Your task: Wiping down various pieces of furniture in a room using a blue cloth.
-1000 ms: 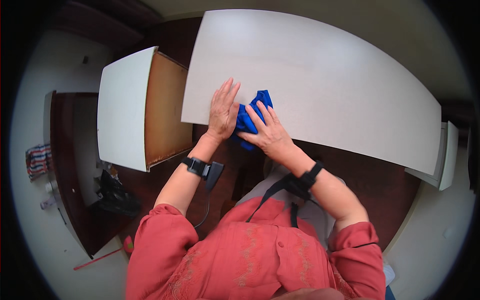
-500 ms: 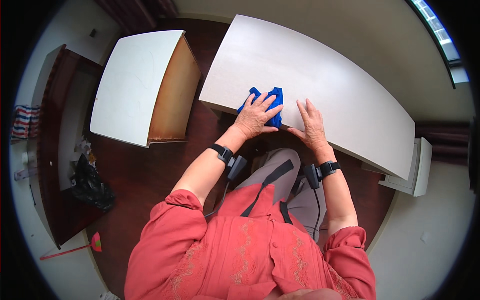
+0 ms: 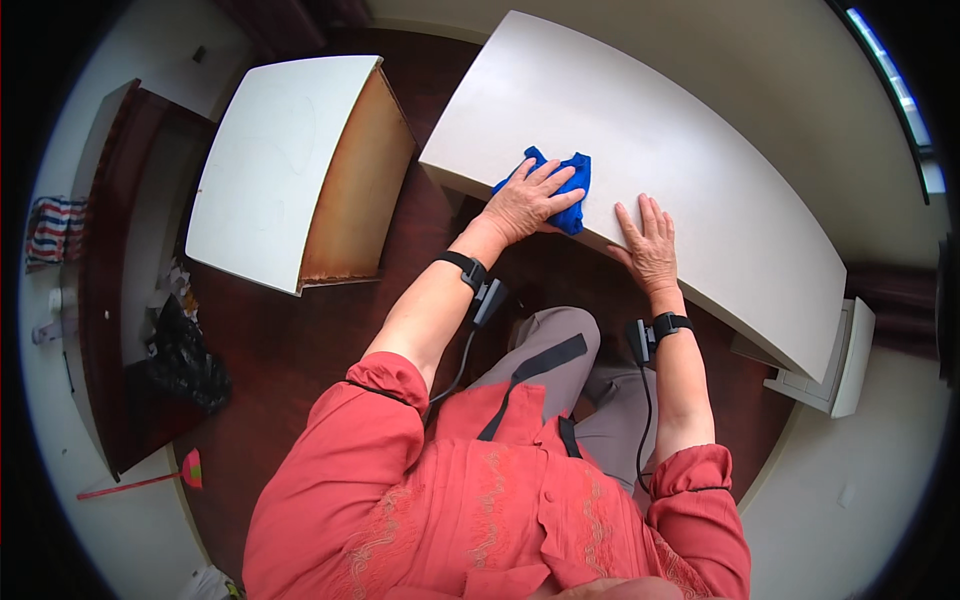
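A long, pale surface (image 3: 640, 120) stands over a dark reddish floor (image 3: 285, 400), with a white-topped cabinet (image 3: 280, 150) on its left and a black bag (image 3: 185, 365) farther left. The left hand (image 3: 525, 203) lies spread over a blue cloth (image 3: 577, 170) at the surface's near edge; the right hand (image 3: 650, 245) is open beside it.

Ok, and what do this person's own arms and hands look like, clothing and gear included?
The left hand and right hand are gloveless. The left sleeve and right sleeve are coral red, ending near the elbows. Each wrist wears a black strap, left strap and right strap, with a small boxy grey-and-black device and a thin dark cable.
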Demonstrator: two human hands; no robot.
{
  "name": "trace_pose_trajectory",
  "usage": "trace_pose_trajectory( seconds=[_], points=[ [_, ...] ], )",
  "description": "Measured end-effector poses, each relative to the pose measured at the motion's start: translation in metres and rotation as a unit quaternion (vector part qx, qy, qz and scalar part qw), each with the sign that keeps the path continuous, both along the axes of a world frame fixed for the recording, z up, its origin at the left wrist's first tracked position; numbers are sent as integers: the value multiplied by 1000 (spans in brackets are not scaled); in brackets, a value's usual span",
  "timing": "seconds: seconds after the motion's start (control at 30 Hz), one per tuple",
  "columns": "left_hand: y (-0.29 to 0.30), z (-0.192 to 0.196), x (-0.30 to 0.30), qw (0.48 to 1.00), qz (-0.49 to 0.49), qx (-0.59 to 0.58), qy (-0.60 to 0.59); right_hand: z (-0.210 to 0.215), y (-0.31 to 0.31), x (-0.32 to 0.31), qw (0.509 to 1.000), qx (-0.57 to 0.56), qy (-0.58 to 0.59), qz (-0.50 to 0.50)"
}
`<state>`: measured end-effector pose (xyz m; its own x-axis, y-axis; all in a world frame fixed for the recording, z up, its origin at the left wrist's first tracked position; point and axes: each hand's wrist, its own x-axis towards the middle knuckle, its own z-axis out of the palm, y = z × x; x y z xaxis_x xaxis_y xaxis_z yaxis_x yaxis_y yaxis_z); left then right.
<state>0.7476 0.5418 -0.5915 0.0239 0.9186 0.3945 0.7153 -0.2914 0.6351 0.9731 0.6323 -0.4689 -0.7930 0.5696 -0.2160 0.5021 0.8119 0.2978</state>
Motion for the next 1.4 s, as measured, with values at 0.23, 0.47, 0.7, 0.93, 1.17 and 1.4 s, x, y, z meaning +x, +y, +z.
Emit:
trace_pose_trajectory(
  seconds=[0.23, 0.47, 0.7, 0.93, 1.17, 1.4],
  points=[
    [-4, -13, 17, 991, 110, 55, -46, 11, 15, -8, 992, -55, 103, -46],
    [-21, -54, -26, 974, 217, 70, -15, 11, 22, -17, 991, -51, 112, -48],
    [-40, -75, -59, 899, 403, 13, -173, 15, 18, -10, 992, -47, 100, -54],
    [-5, -78, 14, 523, 560, -52, -640, 13, 14, -11, 994, -33, 94, -52],
    [-13, -114, 7, 332, 425, -40, -841, 14, 17, -12, 993, -43, 95, -51],
    [-22, -189, 6, 235, 415, -149, -866, 16, 20, -7, 995, -41, 64, -58]
  ],
)
